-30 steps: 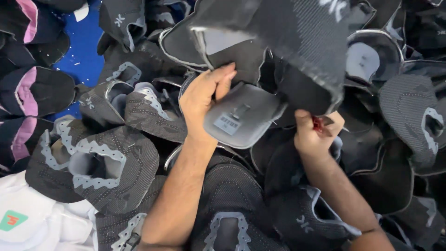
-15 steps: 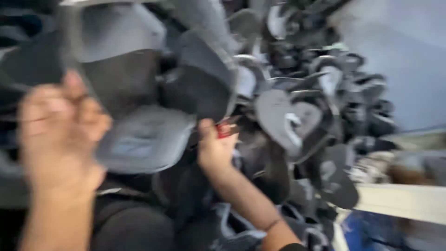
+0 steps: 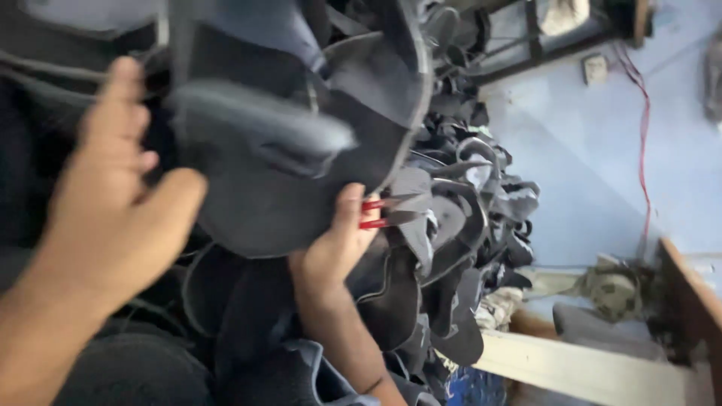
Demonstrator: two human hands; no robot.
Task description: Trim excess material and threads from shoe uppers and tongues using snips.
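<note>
Two bare hands are up against a big heap of dark shoe pieces (image 3: 466,225), and everything close to the camera is pretty blurry. Left hand (image 3: 113,203) sits large at the left of the view, fingers curled and closed around the edge of a dark grey shoe piece (image 3: 278,150), thumb reaching up along its left side. That piece is lifted in front of the heap and fills most of the upper middle, with a lighter grey flap across it. Right hand (image 3: 338,244) is lower and further in, right under the bottom edge of the same piece, fingers pinched around a small tool with red handles (image 3: 374,213). Its grey metal tips stick out to the right, toward the pile. Can't tell if the tips are actually touching anything, too soft to say.

More dark fabric lies under both forearms at the bottom of the view. Off to the right there's a pale blue wall (image 3: 587,173) with a red cable (image 3: 641,150) hanging down it, a white ledge (image 3: 579,368) low down, and a wooden edge (image 3: 692,301) at the far right. Some crumpled cloth (image 3: 613,289) sits near that ledge.
</note>
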